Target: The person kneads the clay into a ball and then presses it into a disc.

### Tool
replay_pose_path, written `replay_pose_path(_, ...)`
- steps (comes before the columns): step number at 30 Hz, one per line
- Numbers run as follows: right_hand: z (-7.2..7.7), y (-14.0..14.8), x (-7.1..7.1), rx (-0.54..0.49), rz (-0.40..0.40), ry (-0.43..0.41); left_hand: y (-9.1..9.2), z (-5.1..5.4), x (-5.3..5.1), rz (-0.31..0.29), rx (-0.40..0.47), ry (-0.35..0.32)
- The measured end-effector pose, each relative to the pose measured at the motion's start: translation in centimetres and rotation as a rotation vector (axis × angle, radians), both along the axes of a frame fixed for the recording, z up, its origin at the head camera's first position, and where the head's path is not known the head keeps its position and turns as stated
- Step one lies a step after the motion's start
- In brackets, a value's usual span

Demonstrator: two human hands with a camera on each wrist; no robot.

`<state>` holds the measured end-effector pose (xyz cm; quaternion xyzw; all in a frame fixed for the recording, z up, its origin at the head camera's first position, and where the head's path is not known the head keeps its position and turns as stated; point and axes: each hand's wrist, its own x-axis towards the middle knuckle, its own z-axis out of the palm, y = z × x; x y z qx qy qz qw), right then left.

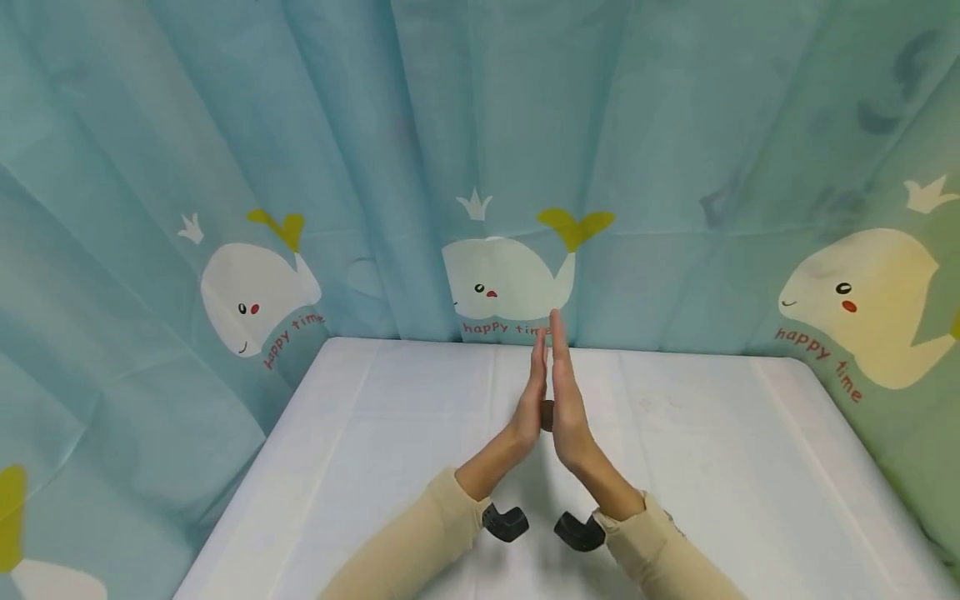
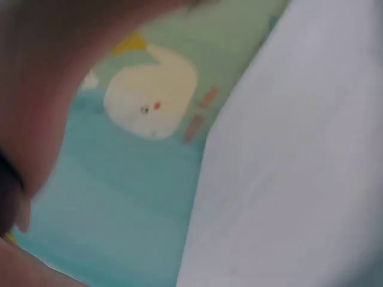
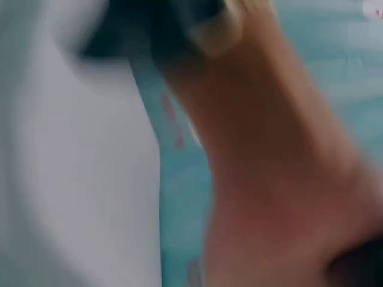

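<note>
Palm faces palm above the table in the head view, with the fingers straight and pointing up and away. My left hand [image 1: 529,402] and right hand [image 1: 568,407] stand almost parallel, a narrow gap between them. A small dark brown piece with a rounded edge [image 1: 547,415] sits between the palms near their heels; most of it is hidden, so its kind cannot be told. Blurred skin fills part of both wrist views. A dark shape [image 2: 8,197] shows at the left edge of the left wrist view, another [image 3: 362,266] at the lower right of the right wrist view.
Below the hands lies a white-covered table [image 1: 405,433] with rounded far corners. Blue-green curtains [image 1: 510,108] printed with white whales hang behind it and along both sides. Black curved mounts [image 1: 507,523] stick out from both beige sleeves [image 1: 420,533].
</note>
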<state>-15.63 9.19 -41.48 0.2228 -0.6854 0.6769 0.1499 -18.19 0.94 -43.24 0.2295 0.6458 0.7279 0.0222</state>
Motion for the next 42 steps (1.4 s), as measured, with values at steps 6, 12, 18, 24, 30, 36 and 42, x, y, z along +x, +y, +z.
replay_pose_path(6, -1.9, 1.4, -2.3, 0.074, -0.076, -0.067, 0.3, 0.7, 1.1, -0.054, 0.135, -0.133)
replay_pose_path(12, -2.0, -0.8, 1.3, 0.121, -0.033, -0.007, -0.3, 0.6, -0.9, 0.036, 0.092, -0.147)
replay_pose_path(18, -1.1, 0.9, -1.3, 0.029, -0.031, -0.087, 0.8, -0.2, 1.0, 0.052, 0.023, -0.010)
replay_pose_path(24, -3.5, 1.3, -1.6, -0.003, 0.006, -0.186, 0.9, 0.7, 1.2, 0.039, 0.039, 0.004)
replay_pose_path(30, -1.3, 0.0, 1.4, -0.029, 0.046, -0.150, 0.3, -0.7, -0.4, 0.128, -0.009, 0.029)
replay_pose_path(36, -0.1, 1.7, -0.7, -0.048, -0.007, -0.138, 1.2, -0.9, 1.9, 0.040, 0.010, 0.017)
replay_pose_path(42, -3.1, 1.4, -0.6, -0.069, 0.053, -0.231, 0.8, 0.8, 1.7, 0.038, 0.071, 0.085)
